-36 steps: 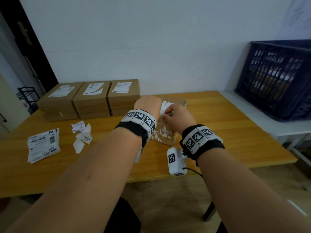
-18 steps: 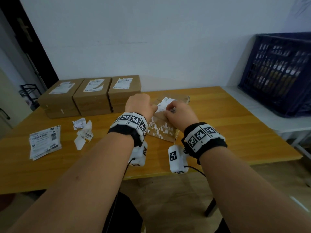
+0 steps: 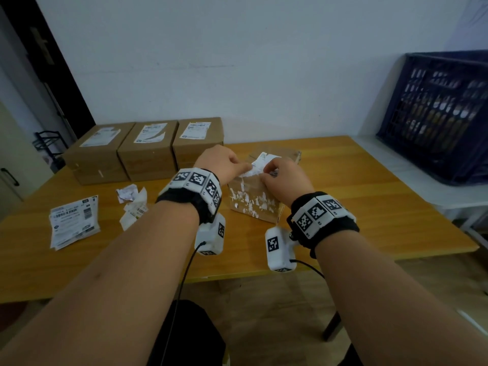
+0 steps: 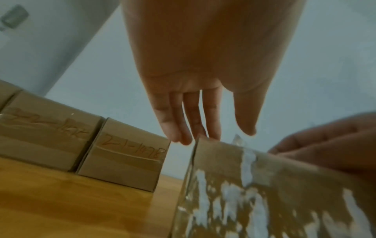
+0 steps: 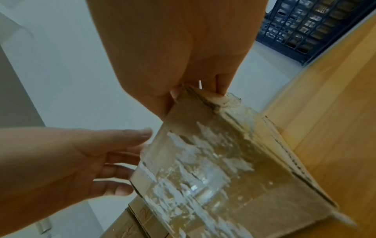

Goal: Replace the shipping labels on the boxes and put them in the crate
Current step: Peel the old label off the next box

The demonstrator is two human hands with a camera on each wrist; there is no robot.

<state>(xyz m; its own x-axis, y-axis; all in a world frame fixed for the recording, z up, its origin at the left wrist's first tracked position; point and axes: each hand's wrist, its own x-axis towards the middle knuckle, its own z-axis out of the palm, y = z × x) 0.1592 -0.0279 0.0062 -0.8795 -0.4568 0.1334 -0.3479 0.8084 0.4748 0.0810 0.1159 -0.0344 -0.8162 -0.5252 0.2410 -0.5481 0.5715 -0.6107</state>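
Note:
A cardboard box [image 3: 253,202] stands tilted on the wooden table [image 3: 369,207], its near face flecked with white label residue. My right hand [image 3: 282,178] pinches the torn old label [image 3: 260,165] at the box's top edge; the right wrist view shows thumb and fingers closed on a white sliver [image 5: 200,84]. My left hand [image 3: 224,165] holds its fingers [image 4: 211,122] straight, with the tips touching the top left edge of the box [image 4: 274,193]. The dark blue crate [image 3: 438,114] sits at the far right.
Three more labelled boxes [image 3: 148,149] line the back left of the table. A stack of fresh labels [image 3: 74,220] and torn label scraps [image 3: 132,202] lie at the left. The crate rests on a white side table [image 3: 422,180] past the table's right edge.
My left hand has shifted left off the box's near face, uncovering the residue. The box leans more toward me. My right hand keeps its pinch on the label.

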